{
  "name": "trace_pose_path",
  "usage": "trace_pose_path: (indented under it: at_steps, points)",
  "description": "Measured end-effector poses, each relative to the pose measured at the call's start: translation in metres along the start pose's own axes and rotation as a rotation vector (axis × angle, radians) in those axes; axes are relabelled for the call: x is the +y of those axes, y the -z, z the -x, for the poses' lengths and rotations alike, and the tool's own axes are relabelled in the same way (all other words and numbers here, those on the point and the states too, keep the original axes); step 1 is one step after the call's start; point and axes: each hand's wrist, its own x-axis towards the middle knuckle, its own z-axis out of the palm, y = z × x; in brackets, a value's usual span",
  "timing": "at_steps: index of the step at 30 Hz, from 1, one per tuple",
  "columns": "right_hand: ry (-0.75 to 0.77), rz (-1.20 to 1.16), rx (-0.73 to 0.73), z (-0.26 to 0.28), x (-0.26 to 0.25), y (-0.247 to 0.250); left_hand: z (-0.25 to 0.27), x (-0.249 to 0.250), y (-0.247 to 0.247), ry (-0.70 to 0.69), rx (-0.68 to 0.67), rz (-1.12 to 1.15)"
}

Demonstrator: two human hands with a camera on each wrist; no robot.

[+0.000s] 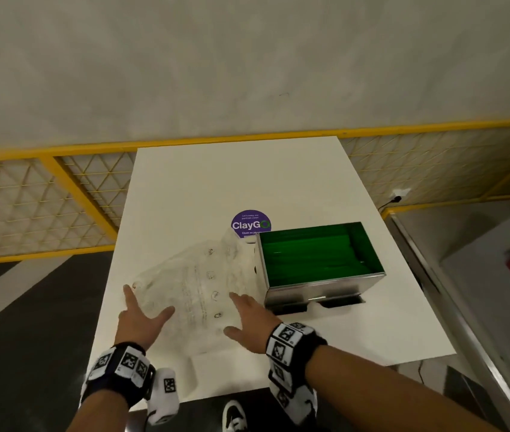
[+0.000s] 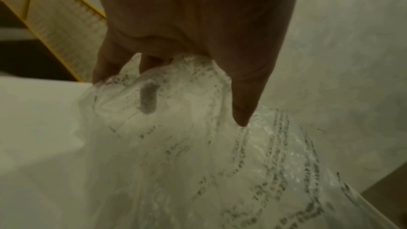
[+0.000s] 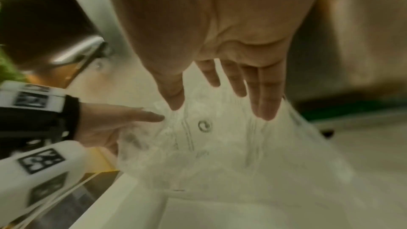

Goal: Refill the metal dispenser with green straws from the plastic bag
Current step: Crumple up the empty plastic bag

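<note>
The open metal dispenser [image 1: 325, 291] stands on the white table [image 1: 216, 182], right of centre, filled with green straws [image 1: 316, 254]. A crumpled clear plastic bag [image 1: 197, 282] with grey print lies just left of it and looks empty. My left hand [image 1: 149, 302] rests with spread, straight fingers on the bag's near left corner. My right hand [image 1: 241, 316] lies flat on its near right part, beside the dispenser's front corner. The left wrist view shows the thumb and fingertips [image 2: 242, 116] touching the bag [image 2: 198, 163]. In the right wrist view straight fingers [image 3: 266, 107] press the bag [image 3: 220, 145].
A round purple sticker [image 1: 250, 224] is on the table behind the bag. A yellow mesh railing [image 1: 60, 194] runs behind the table against a pale wall. Dark floor lies to the left, a metal-edged ledge [image 1: 453, 307] to the right. My shoe [image 1: 233, 414] shows below the table's near edge.
</note>
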Motion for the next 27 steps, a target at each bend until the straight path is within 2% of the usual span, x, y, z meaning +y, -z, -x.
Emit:
trace_pose_path:
  at_steps: [3,6,9,11,14,18,20,22,24,25,27]
  points:
    - [-0.168,-0.232,-0.023,-0.023,-0.003,-0.019,-0.001,-0.006,-0.008,-0.038,-0.100,0.148]
    - [-0.199,-0.470,-0.009,-0.036,-0.004,-0.034,0.006,-0.008,-0.018,-0.086,-0.260,0.286]
    - [-0.066,-0.590,0.060,-0.032,-0.015,-0.041,0.031,-0.002,-0.024,-0.038,-0.439,0.577]
    - [0.069,-0.524,0.125,-0.024,-0.030,-0.041,0.046,0.004,-0.029,-0.008,-0.506,0.696]
    - [0.262,-0.340,0.208,-0.008,-0.050,-0.034,0.058,0.016,-0.035,-0.070,-0.467,0.771]
    - [0.440,-0.279,0.267,0.018,-0.051,-0.018,0.073,0.039,-0.037,-0.178,-0.337,0.785]
    - [0.464,-0.221,0.347,0.036,-0.037,-0.012,0.079,0.051,-0.033,-0.212,-0.276,0.859]
    - [0.532,-0.170,0.538,0.050,-0.014,-0.011,0.087,0.063,-0.027,-0.228,-0.226,0.981]
    - [0.542,-0.119,0.744,0.064,0.010,-0.011,0.097,0.072,-0.022,-0.237,-0.258,1.069]
    - [0.545,-0.122,0.765,0.070,0.016,-0.008,0.105,0.076,-0.022,-0.252,-0.312,1.067]
    - [0.593,-0.140,0.698,0.081,0.021,0.004,0.126,0.081,-0.033,-0.302,-0.420,0.920]
